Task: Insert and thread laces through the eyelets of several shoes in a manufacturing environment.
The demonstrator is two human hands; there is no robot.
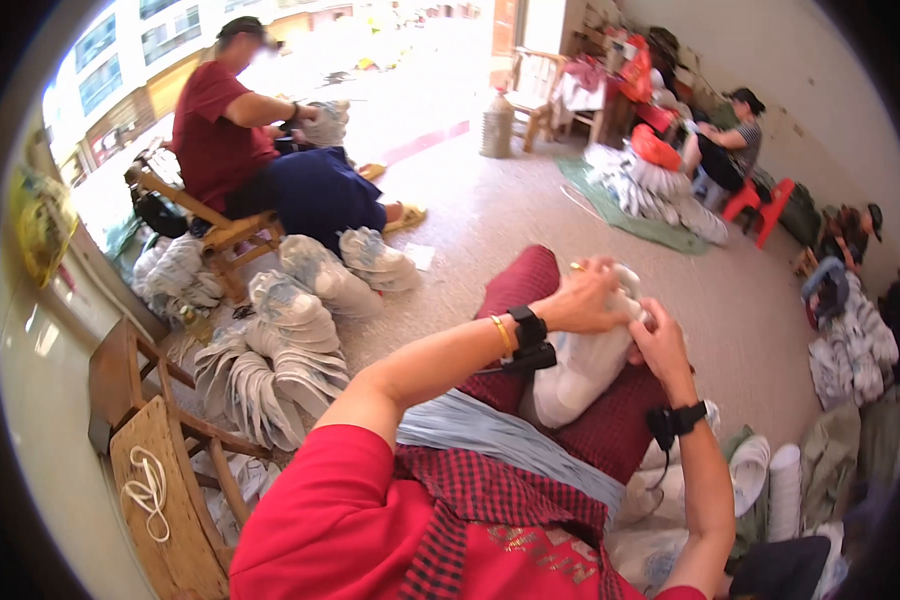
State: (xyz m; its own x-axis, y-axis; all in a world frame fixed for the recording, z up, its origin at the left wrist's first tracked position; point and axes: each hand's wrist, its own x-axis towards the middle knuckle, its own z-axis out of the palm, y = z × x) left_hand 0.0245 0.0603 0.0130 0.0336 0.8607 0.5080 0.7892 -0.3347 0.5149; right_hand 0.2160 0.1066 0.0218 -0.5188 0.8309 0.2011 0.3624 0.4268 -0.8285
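Observation:
Over my lap, my left hand (587, 297) and my right hand (662, 342) meet at the top of a white, shoe-shaped fabric piece (625, 280). Both have their fingers bent and closed on its rim; the fingertips partly hide the edge they pinch. Below them, a larger white bundle (575, 375) lies between my thighs, and I cannot make out whether it is one with the pinched piece. A hank of pale blue-grey strips (510, 440) stretches across my lap, above a red-and-black checked cloth (515, 495).
Stacks of nested white shoe-like pieces (295, 315) stand on the floor at left. Beside them is a wooden bench (165, 490) with a white cord (148, 490). A seated person (240, 150) works at far left, another (738, 145) at far right by a white heap (650, 190).

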